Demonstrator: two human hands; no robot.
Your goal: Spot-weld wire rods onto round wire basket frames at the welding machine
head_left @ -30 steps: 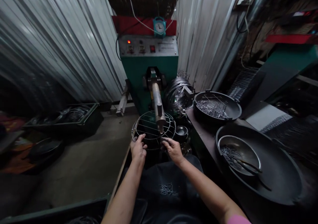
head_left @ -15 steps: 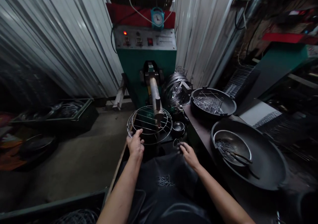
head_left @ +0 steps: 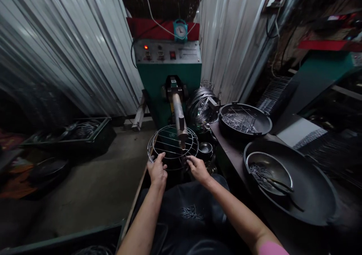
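Observation:
A round wire rack [head_left: 148,148], two rings joined by parallel cross wires, lies level under the arm of a spot welder [head_left: 178,109]. My left hand [head_left: 158,172] grips its near left rim, thumb on top. The welder's tip meets the rack at its near right side. Just below that tip, my right hand [head_left: 198,170] is closed in a pinch at the rack's near edge; what its fingertips hold is too small and dark to make out. A small heap of short bent wire pieces [head_left: 191,212] rests on the dark apron over my lap.
On the bench at right stand a black pan [head_left: 267,126] of wire parts and a large pan [head_left: 313,194] holding a metal bowl [head_left: 288,172] with wire bits and pliers. Coiled wire rings [head_left: 202,104] hang beside the welder. A green bin [head_left: 103,134] sits on the floor at left.
My right hand has moved left and slightly up, from beside the rack to its near edge under the welder tip. My left hand still holds the rack. The view has tilted slightly upward.

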